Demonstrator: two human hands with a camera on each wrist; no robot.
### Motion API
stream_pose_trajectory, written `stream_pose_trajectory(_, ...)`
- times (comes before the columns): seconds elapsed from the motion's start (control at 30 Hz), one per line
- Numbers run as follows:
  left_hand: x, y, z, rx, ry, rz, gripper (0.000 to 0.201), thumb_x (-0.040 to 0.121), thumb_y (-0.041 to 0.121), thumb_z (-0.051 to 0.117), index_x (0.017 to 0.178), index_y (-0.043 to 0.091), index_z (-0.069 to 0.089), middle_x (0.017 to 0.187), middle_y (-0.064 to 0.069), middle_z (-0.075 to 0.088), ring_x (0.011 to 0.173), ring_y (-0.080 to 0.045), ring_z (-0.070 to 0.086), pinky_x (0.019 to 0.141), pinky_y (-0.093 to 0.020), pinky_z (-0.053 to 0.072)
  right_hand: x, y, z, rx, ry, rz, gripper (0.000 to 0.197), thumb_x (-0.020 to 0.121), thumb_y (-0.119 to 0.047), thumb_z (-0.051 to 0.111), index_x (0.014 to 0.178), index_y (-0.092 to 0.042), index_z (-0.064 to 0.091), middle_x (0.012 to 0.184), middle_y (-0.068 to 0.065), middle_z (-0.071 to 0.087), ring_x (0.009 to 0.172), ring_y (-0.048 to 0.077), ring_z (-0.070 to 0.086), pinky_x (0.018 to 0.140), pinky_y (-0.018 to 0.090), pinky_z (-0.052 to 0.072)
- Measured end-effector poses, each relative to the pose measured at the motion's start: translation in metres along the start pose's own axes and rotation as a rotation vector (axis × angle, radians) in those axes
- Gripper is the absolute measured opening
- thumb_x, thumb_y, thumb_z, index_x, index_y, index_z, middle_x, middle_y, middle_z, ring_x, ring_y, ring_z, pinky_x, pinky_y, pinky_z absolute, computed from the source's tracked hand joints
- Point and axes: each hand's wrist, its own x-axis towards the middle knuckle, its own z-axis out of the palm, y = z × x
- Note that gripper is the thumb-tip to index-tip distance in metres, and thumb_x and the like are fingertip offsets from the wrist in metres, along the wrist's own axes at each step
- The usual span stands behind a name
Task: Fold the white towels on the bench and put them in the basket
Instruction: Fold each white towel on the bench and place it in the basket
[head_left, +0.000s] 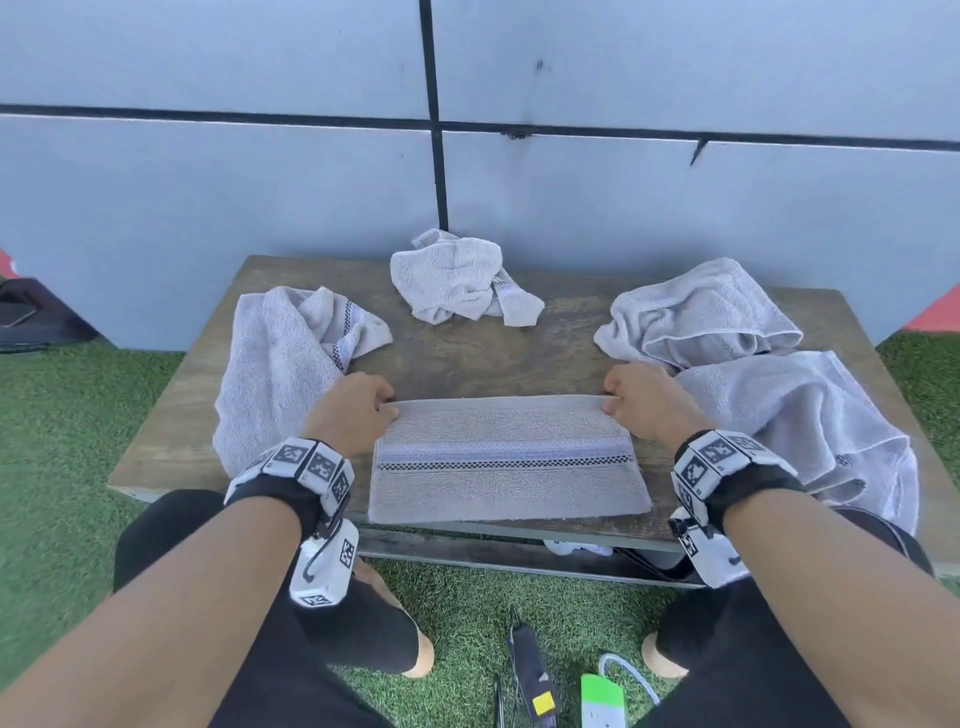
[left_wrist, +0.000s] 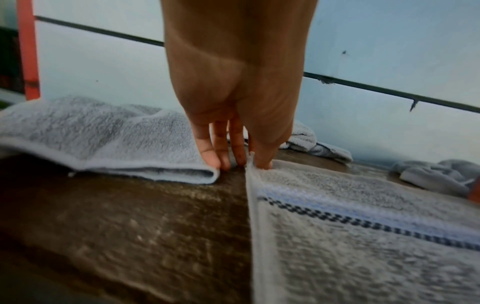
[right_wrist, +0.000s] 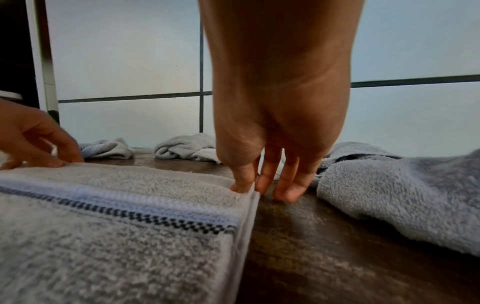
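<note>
Fingers (right_wrist: 242, 181) pinching towel (head_left: 506, 460) corners.

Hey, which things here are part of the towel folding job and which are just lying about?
Part of the job:
- striped towel, pinched at its far corners by the left hand and right hand
- four loose towels: left, back, right back, right front
- bench

Just lying about:
- black tool and green-and-white object on the grass

No basket is in view.
</note>
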Motion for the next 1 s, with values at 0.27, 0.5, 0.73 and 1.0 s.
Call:
stream_pose_trajectory(0.27, -0.001, 0.035, -0.02, 0.241, -0.047, 0.001, 0.019, 0.089, 0.028, 0.061, 0.079, 0.012, 0.059, 0.086, -0.008, 0.066, 0.076, -0.026, 0.063, 0.07, -0.037, 0.052, -0.012, -0.008, -0.005, 0.007, -0.017, 0.035, 0.006, 0.093, -0.02, 0.055, 0.087, -0.02, 0.054, 0.097, 0.001, 0.06, 0.091, 0.025, 0.059, 0.081, 0.042, 0.053)
stream_pose_trajectory(0.5, 0.002, 0.056, -0.068, 0.033, 0.166, 0.099, 0.004, 0.081, 0.018, 0.063, 0.081, 0.015, 0.065, 0.083, 0.002, 0.063, 0.082, -0.023, 0.059, 0.077, -0.038, 0.05, -0.011, -0.008, -0.062, 0.164, 0.271, -0.086, 0.02, 0.088, -0.002, 0.052, 0.07, -0.008, 0.058, 0.073, 0.006, 0.056, 0.076, 0.026, 0.05, 0.065, 0.033, 0.039)
stream_pose_trajectory(0.73, -0.014, 0.04, -0.082, -0.184, 0.523, 0.321, 0.009, 0.082, 0.018, 0.069, 0.09, 0.02, 0.067, 0.093, 0.005, 0.065, 0.085, -0.018, 0.058, 0.076, -0.037, 0.049, -0.027, 0.009, -0.085, 0.286, 0.552, -0.179, 0.014, 0.089, -0.014, 0.068, 0.103, -0.019, 0.069, 0.103, 0.001, 0.058, 0.081, 0.019, 0.055, 0.078, 0.025, 0.036)
stream_pose_trajectory(1.0, -0.039, 0.005, -0.001, -0.042, -0.006, 0.03, 0.025, 0.09, 0.032, 0.065, 0.106, 0.02, 0.051, 0.1, 0.001, 0.059, 0.086, -0.018, 0.059, 0.078, -0.038, 0.052, -0.053, 0.042, -0.003, 0.176, -0.041, 0.045, 0.033, 0.084, -0.05, 0.072, 0.086, -0.022, 0.055, 0.082, -0.004, 0.056, 0.078, 0.016, 0.055, 0.076, 0.032, 0.046)
